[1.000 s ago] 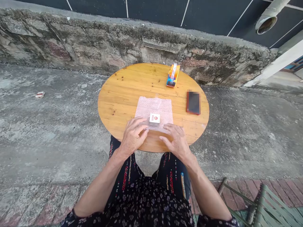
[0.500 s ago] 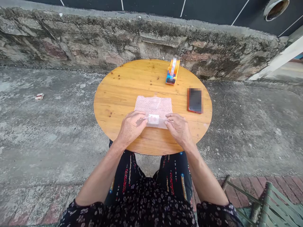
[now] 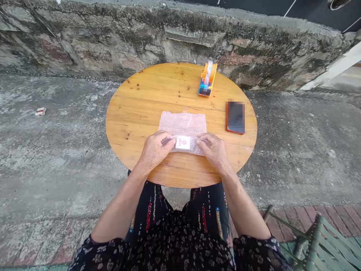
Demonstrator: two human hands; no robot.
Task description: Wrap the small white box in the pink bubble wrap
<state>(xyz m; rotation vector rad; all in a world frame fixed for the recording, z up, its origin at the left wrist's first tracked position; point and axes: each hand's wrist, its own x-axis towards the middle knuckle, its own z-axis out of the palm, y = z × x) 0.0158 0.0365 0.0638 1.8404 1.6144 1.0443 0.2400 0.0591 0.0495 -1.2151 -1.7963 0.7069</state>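
A sheet of pinkish bubble wrap (image 3: 183, 122) lies on the round wooden table (image 3: 135, 124) in front of me. Near its front edge sits a small white box (image 3: 183, 142) with red marks, with the wrap's near edge folded up around it. My left hand (image 3: 158, 148) pinches the wrap just left of the box, thumb and fingers together. On the other side my right hand (image 3: 212, 148) pinches the wrap right of the box. Whether a layer of clear wrap covers the box's top is hard to tell.
Toward the table's back stands an orange and blue tape dispenser (image 3: 208, 79) with a roll of tape. A dark phone-like object with a red edge (image 3: 235, 117) lies at the right. A stone wall (image 3: 113, 45) runs behind the table; a green chair (image 3: 321, 241) stands at lower right.
The box's printed face shows more clearly now, and both hands have shifted slightly on the folded wrap. The view has tilted a little downward.
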